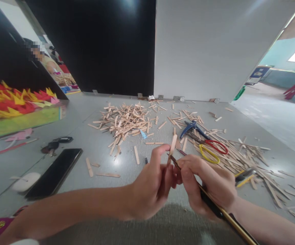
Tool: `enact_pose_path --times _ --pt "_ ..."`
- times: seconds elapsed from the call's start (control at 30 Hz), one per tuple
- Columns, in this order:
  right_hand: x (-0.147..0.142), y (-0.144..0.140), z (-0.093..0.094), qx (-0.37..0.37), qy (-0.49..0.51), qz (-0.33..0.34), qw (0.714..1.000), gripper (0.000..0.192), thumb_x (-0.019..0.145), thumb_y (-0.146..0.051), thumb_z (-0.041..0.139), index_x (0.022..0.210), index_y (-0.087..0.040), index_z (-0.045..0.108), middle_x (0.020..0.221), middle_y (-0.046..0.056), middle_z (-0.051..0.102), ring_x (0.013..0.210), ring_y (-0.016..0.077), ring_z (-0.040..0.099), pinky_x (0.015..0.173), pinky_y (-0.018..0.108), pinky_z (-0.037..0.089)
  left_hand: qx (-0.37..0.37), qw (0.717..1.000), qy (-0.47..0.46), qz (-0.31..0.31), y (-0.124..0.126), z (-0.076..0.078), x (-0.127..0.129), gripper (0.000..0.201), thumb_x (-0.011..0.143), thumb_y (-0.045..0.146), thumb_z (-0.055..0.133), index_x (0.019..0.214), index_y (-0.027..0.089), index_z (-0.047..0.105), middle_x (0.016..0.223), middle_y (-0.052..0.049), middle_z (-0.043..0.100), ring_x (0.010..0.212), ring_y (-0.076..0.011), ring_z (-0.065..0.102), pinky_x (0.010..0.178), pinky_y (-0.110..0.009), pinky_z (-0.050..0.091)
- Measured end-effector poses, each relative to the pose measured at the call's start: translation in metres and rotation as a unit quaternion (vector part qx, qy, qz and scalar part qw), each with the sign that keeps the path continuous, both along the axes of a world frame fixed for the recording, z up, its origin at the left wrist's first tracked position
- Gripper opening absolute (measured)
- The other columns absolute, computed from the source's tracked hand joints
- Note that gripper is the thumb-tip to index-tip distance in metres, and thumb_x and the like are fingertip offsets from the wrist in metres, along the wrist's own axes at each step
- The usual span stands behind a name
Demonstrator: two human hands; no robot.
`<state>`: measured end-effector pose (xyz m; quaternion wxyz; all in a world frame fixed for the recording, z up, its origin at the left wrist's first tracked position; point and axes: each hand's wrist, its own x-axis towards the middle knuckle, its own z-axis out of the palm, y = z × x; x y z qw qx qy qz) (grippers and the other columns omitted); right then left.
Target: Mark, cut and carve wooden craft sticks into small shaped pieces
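Because the left hand (152, 183) pinches one craft stick (173, 144) upright by its lower end while the right hand (208, 187), closed round a thin-bladed tool (215, 209), works its tip against it above the worktop (117, 160), a slip could nick a finger. One pair of scissors (210, 149), one phone (54, 173), sticks beyond counting.

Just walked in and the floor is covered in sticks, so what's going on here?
A person sits over a grey floor, pinching a small wooden stick upright in the left hand. The right hand holds a long thin brush, its tip at the stick. Ahead lie a pile of sticks, scissors and a phone.
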<state>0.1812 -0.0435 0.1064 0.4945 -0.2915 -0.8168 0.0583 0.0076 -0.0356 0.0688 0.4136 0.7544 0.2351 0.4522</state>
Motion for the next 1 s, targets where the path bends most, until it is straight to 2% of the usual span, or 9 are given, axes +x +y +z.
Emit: enact_pose_path --times 0.07,0.17,0.27,0.37,0.57,0.73,0.87,1.0 --pt "0.001 0.002 0.001 -0.040 0.014 0.037 0.998 0.022 0.102 -0.006 0.052 0.100 -0.023 0.065 0.072 -0.002 0.071 0.052 0.0111 0.068 0.051 0.020 0.056 -0.057 0.998 0.009 -0.006 0.000 0.005 -0.001 0.037 0.118 0.035 0.036 0.150 0.020 0.026 0.068 0.009 0.048 0.055 -0.0102 0.047 0.052 -0.022 0.039" --pt "0.001 0.003 0.006 -0.076 0.005 0.066 0.995 0.022 0.103 -0.007 0.049 0.096 -0.022 0.064 0.071 -0.003 0.070 0.054 0.0095 0.067 0.054 0.019 0.056 -0.086 0.996 0.011 -0.019 0.001 0.007 -0.002 0.040 0.116 0.033 0.039 0.151 0.020 0.026 0.066 0.009 0.048 0.056 -0.0115 0.048 0.054 -0.024 0.040" --pt "-0.002 0.000 0.009 -0.128 0.034 0.028 0.991 0.027 0.107 -0.010 0.048 0.086 -0.023 0.060 0.062 -0.006 0.064 0.048 0.0077 0.061 0.049 0.017 0.051 -0.081 0.996 0.004 -0.031 0.002 0.001 -0.002 0.046 0.110 0.026 0.048 0.149 0.022 0.025 0.068 0.009 0.051 0.061 -0.0130 0.054 0.058 -0.025 0.043" --pt "-0.008 -0.005 0.006 -0.184 0.089 -0.011 0.979 0.031 0.111 -0.019 0.046 0.083 -0.023 0.058 0.057 -0.007 0.057 0.044 0.0077 0.053 0.044 0.019 0.043 -0.074 0.997 0.016 -0.021 0.003 -0.007 -0.001 0.053 0.105 0.020 0.051 0.150 0.022 0.023 0.076 0.006 0.060 0.058 -0.0115 0.053 0.058 -0.025 0.042" --pt "-0.022 -0.008 -0.003 -0.190 0.181 -0.046 0.964 0.035 0.109 -0.023 0.048 0.075 -0.022 0.057 0.057 -0.005 0.053 0.046 0.0085 0.046 0.043 0.019 0.038 -0.041 0.998 0.045 0.009 0.003 -0.013 0.000 0.048 0.109 0.022 0.044 0.152 0.020 0.024 0.082 0.000 0.066 0.059 -0.0122 0.056 0.055 -0.024 0.040" --pt "-0.029 -0.010 -0.010 -0.222 0.265 -0.008 0.938 0.035 0.110 -0.030 0.050 0.077 -0.023 0.055 0.056 -0.006 0.051 0.043 0.0081 0.043 0.040 0.017 0.039 0.000 0.994 0.089 0.065 0.004 -0.024 0.003 0.045 0.113 0.029 0.038 0.154 0.017 0.023 0.075 0.000 0.069 0.057 -0.0164 0.062 0.056 -0.027 0.045" --pt "-0.029 -0.012 -0.011 -0.241 0.268 0.001 0.933 0.035 0.111 -0.031 0.048 0.078 -0.023 0.054 0.057 -0.007 0.052 0.043 0.0078 0.046 0.041 0.016 0.040 0.015 0.996 0.074 0.056 0.006 -0.029 0.005 0.045 0.114 0.028 0.036 0.154 0.018 0.019 0.072 0.001 0.070 0.057 -0.0165 0.065 0.057 -0.026 0.047" --pt "-0.025 -0.008 -0.009 -0.248 0.211 -0.015 0.945 0.033 0.111 -0.026 0.047 0.080 -0.023 0.056 0.063 -0.005 0.056 0.050 0.0092 0.052 0.047 0.019 0.047 -0.012 0.999 0.032 0.029 0.007 -0.026 0.005 0.044 0.113 0.023 0.040 0.151 0.021 0.020 0.078 0.001 0.071 0.063 -0.0145 0.068 0.058 -0.023 0.046"
